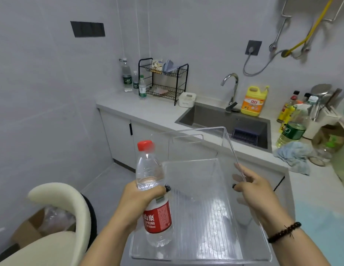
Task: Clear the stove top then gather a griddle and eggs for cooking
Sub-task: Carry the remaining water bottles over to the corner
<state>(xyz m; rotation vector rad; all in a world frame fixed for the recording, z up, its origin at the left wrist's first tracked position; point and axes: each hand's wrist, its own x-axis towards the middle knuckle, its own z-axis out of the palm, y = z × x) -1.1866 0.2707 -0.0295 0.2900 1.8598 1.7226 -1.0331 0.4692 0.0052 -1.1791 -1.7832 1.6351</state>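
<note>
My left hand [140,200] grips a clear water bottle [153,191] with a red cap and red label, held upright in mid-air. My right hand [255,191] holds the right wall of an empty clear plastic bin [205,217], thumb inside and fingers outside. The bin is raised in front of me, tilted, its ribbed bottom showing. No stove top, griddle or eggs are in view.
A grey counter [148,112] runs along the wall with a sink [215,118], faucet [231,89], yellow detergent jug [253,100], black dish rack [163,79], water bottles [127,75], oil bottles [290,129] and a blue cloth [294,154]. A cream chair [58,217] stands at lower left.
</note>
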